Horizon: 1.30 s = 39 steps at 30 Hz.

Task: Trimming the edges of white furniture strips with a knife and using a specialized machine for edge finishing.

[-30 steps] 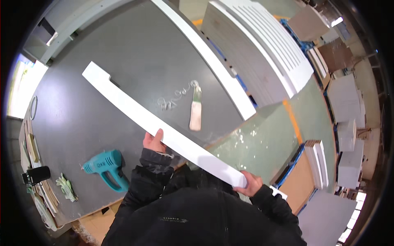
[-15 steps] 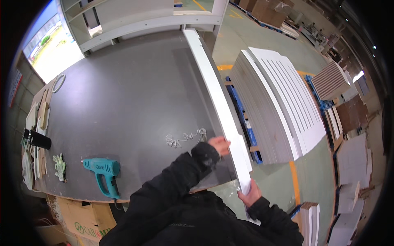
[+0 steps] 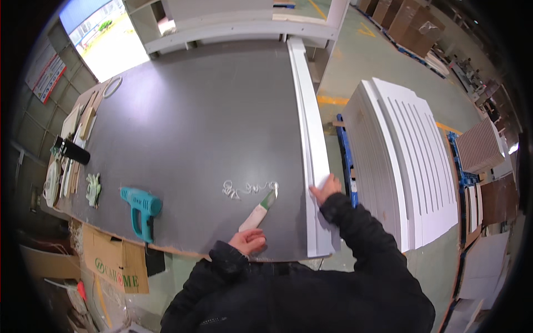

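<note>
A long white board [image 3: 312,133] lies along the table's right edge, and my right hand [image 3: 326,189] grips its outer side with the thumb on top. My left hand [image 3: 248,242] is by the near edge, its fingers loosely bent and partly apart. It overlaps the near end of a knife's white handle [image 3: 255,217]; no firm grip shows. The knife lies slanted on the table, its green-collared, blade-like tip touching curly pale shavings [image 3: 252,188]. To the left rests a teal heat gun [image 3: 142,206], nozzle pointing left.
A dark grey tabletop [image 3: 205,111] spreads before me. At its left are a work glove [image 3: 93,190], a black bottle [image 3: 74,151], a pale ring [image 3: 113,87] and stacked wood strips. White panels [image 3: 405,161] stand on a blue pallet at right. A white frame [image 3: 233,32] borders the far edge.
The board has come down from a tilt in both hands onto the table edge. My left hand has left it, moving left and nearer; my right has shifted up along it. The knife is now uncovered.
</note>
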Tool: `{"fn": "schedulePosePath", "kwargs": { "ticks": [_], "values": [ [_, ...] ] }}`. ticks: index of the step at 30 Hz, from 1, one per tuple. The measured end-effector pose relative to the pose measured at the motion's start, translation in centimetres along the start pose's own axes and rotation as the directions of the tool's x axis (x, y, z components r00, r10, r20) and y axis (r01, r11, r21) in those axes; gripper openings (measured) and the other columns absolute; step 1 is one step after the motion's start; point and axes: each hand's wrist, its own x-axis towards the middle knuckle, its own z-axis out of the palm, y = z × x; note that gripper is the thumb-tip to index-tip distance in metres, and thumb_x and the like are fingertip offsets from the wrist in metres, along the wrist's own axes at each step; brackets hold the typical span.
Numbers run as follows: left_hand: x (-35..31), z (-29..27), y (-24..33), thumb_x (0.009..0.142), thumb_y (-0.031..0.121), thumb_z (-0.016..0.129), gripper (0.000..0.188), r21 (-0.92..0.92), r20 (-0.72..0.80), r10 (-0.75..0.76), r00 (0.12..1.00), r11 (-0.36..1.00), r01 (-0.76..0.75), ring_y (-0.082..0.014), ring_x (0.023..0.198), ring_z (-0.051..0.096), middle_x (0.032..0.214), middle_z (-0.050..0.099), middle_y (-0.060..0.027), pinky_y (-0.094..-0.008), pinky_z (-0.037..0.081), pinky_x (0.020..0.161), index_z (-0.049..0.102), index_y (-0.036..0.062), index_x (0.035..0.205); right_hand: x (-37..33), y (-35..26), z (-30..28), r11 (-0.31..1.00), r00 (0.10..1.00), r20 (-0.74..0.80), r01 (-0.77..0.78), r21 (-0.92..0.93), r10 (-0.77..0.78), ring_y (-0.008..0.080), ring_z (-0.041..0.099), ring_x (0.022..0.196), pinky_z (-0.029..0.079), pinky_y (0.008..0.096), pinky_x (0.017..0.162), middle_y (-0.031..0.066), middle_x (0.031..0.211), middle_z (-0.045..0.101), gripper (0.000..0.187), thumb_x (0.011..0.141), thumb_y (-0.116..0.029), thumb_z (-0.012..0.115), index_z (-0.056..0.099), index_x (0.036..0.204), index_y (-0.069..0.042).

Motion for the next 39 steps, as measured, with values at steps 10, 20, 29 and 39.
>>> {"fn": "schedulePosePath", "kwargs": {
  "ticks": [10, 20, 29, 39],
  "values": [
    [3.0, -2.3, 6.2, 0.081, 0.026, 0.073, 0.036, 0.759, -0.317, 0.495, 0.809, 0.644, -0.097, -0.0265, 0.085, 0.071, 0.093, 0.071, -0.0188, -0.0348, 0.054, 0.077, 0.068, 0.0010, 0.106, -2.2, 0.6, -2.8, 0.982, 0.987, 0.013, 0.159, -0.106, -0.158, 0.0442, 0.054, 0.110, 0.043, 0.0483, 0.096, 0.0288, 0.118, 0.057, 0.078, 0.081, -0.051, 0.068, 0.048, 0.128, 0.007],
    [2.5, -0.7, 3.1, 0.072, 0.025, 0.079, 0.055, 0.875, 0.050, 0.136, 0.989, 0.471, -0.109, -0.0289, 0.084, 0.069, 0.090, 0.069, -0.0159, -0.0361, 0.055, 0.077, 0.056, 0.0014, 0.116, -25.3, -2.8, -1.2, 0.678, 0.964, 0.253, -0.238, 0.696, 0.079, 0.0206, 0.062, 0.099, 0.049, 0.0328, 0.087, 0.0173, 0.111, 0.062, 0.062, 0.090, -0.024, 0.068, 0.041, 0.140, 0.001],
    [-8.2, -7.6, 1.2, 0.079, 0.009, 0.072, 0.030, 0.728, 0.600, -0.078, 0.796, 0.467, -0.502, -0.0260, 0.075, 0.066, 0.086, 0.066, -0.0145, -0.0342, 0.053, 0.071, 0.064, -0.0023, 0.106, -34.8, -16.1, 9.3, 0.408, 0.927, 0.254, -0.353, 0.842, 0.277, 0.0178, 0.058, 0.087, 0.049, 0.0328, 0.080, 0.0117, 0.099, 0.060, 0.067, 0.097, -0.019, 0.056, 0.021, 0.153, -0.006],
    [-12.4, -20.9, 0.8, 0.074, 0.004, 0.057, 0.059, 0.634, 0.769, 0.100, 0.632, -0.249, -0.732, -0.0431, 0.131, 0.043, 0.140, 0.048, -0.0203, -0.0548, 0.035, 0.107, 0.052, -0.0032, 0.132, -39.0, -29.5, 20.6, 0.746, 0.961, 0.255, -0.245, 0.620, 0.104, 0.0497, 0.060, 0.079, 0.050, 0.0509, 0.073, 0.0350, 0.094, 0.058, 0.080, 0.087, -0.025, 0.062, 0.019, 0.151, -0.006]
  ]
}}
